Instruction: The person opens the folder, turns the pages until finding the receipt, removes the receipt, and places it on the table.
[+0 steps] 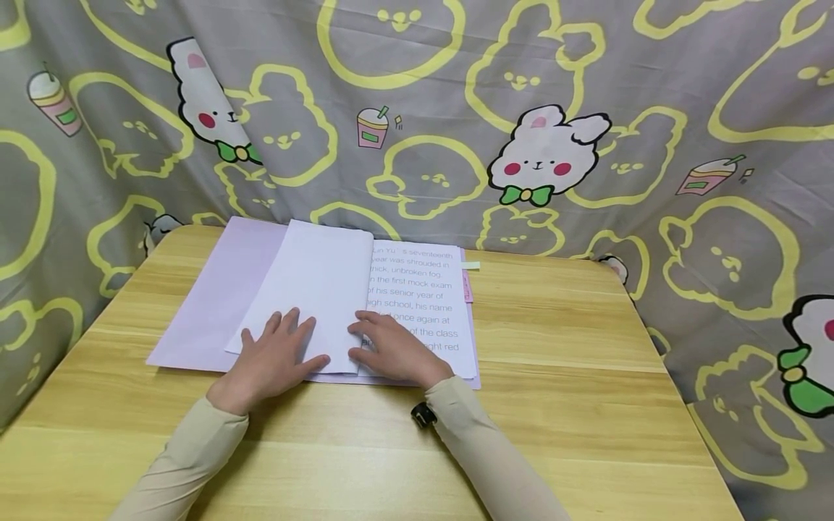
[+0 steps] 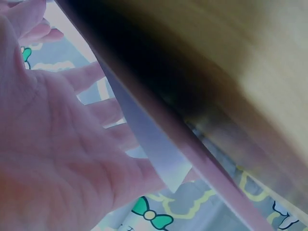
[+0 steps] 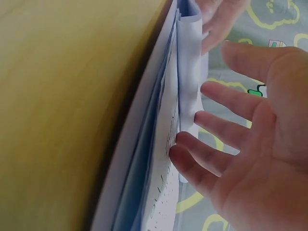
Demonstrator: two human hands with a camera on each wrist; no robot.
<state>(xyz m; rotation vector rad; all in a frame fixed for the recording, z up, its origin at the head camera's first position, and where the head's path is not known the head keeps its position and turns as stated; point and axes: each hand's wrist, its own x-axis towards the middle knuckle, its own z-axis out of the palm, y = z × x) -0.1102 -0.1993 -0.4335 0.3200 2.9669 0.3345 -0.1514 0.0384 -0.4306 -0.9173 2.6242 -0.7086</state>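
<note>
Upon the lilac folder, which lies spread out on the desk, one printed page fills the right side and one blank page lies turned over to the left, partly covering the lilac cover. The lines read "Lin Yu's seventeenth year was shrouded in thick, unbroken fog", then "the first mock exam of his senior year of high school, his name", "once again at", "of the class" and "ght red"; some words are hidden behind fingers. How many sheets lie beneath cannot be counted. Two tabs jut from the folder's right edge: a pale green tab and, below it, a pink tab whose marks are too small to read.

Two hands are at the folder, neither gripping anything. The left hand, fingers spread wide, rests on the blank page's lower part; the right hand, fingers extended and apart, touches the pages near the fold. Behind the folder hangs one grey curtain printed with three pink drink cups.
</note>
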